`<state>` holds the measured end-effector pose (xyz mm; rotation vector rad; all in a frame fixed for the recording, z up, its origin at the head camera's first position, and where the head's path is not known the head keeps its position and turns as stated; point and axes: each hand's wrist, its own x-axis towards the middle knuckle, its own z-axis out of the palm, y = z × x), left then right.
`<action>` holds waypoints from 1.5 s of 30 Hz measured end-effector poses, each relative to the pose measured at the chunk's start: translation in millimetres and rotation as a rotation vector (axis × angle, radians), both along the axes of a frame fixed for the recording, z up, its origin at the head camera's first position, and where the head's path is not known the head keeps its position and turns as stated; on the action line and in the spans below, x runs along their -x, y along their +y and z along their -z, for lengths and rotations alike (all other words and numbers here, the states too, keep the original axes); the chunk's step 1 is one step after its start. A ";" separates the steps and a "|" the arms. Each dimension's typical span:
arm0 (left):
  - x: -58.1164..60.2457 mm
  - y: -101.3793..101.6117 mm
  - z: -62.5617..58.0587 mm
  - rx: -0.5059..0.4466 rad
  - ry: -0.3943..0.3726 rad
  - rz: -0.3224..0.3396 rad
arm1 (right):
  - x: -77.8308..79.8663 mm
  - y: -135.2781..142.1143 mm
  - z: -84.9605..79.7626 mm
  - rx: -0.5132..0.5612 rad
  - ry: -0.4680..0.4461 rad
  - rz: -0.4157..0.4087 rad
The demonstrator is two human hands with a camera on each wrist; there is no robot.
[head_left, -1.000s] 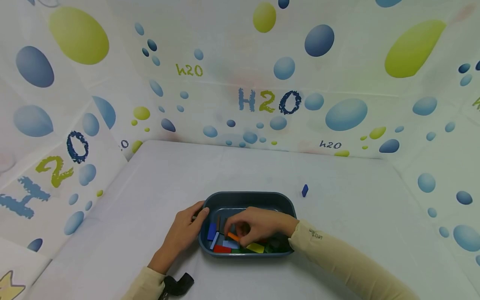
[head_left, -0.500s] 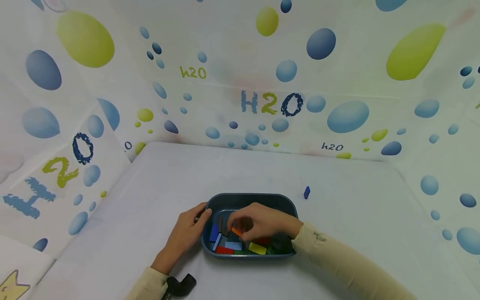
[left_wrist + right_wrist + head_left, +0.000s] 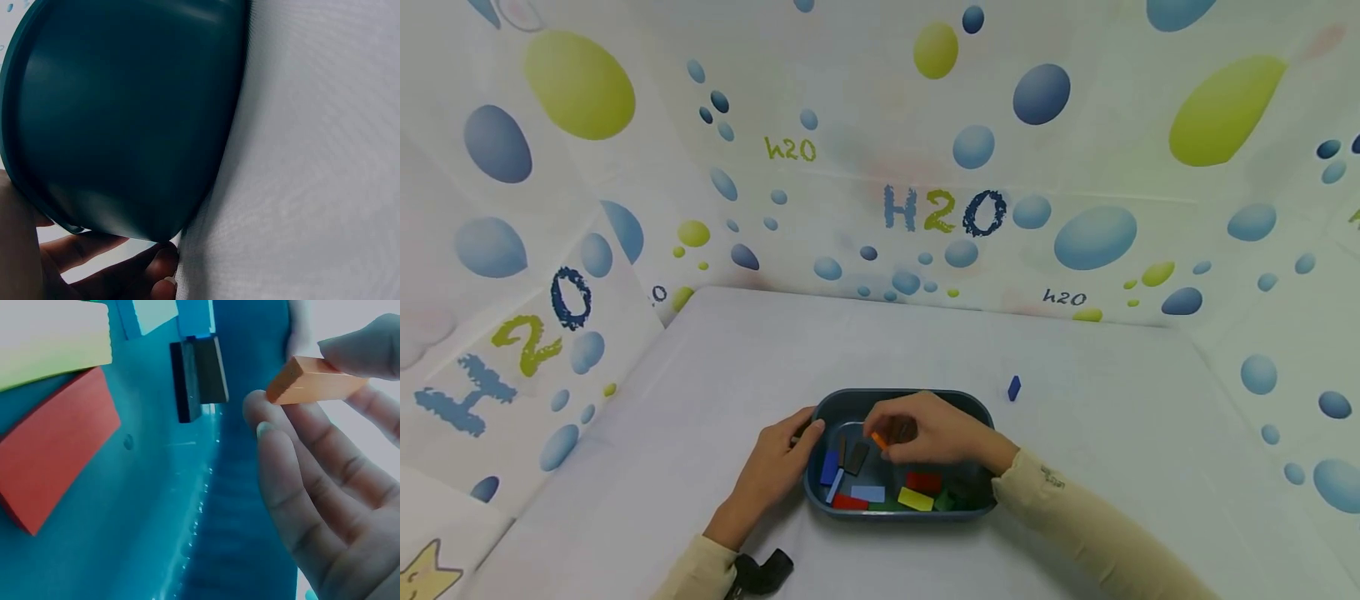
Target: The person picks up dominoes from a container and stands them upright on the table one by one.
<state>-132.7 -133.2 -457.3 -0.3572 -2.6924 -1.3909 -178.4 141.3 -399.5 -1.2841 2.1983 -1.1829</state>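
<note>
Now orange block [image 3: 309, 386] pinched at right hand's [image 3: 934, 429] fingertips [image 3: 257, 406].

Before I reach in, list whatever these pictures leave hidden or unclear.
Head: lettering on right sleeve, too small to read.
Head: black curved object, cut off by bottom edge.
Left wrist: inside of plastic tray, hidden by its outer wall.
Right wrist: part of orange block, behind thumb of right hand.

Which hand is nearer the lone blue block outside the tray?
Right. The right hand is over the tray, to the blue block's left; the left hand is farther left, at the tray's left end.
</note>
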 end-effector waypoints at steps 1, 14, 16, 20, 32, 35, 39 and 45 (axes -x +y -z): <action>0.0 0.0 -0.2 0.000 0.001 0.003 | 0.0 1.1 -0.5 0.009 0.005 0.010; 0.4 1.5 -0.6 0.004 0.030 0.018 | -5.3 13.5 -8.9 0.085 0.066 0.107; 0.1 1.3 -1.4 0.002 0.031 0.018 | -5.2 15.5 -9.5 0.096 0.082 0.115; 0.1 0.0 -1.3 0.004 0.034 0.016 | -5.7 20.0 -10.7 0.112 0.096 0.134; 1.2 -2.5 -0.2 0.016 0.021 0.003 | -10.9 39.5 -17.8 0.104 0.149 0.230; 0.6 -2.7 0.5 0.013 0.017 0.001 | -12.1 44.7 -19.0 0.111 0.151 0.261; -0.2 -2.6 0.8 0.011 0.012 0.003 | -13.0 52.2 -20.1 0.139 0.144 0.304; -0.2 -1.8 2.5 0.004 0.014 0.011 | -13.2 65.1 -23.5 0.171 0.154 0.357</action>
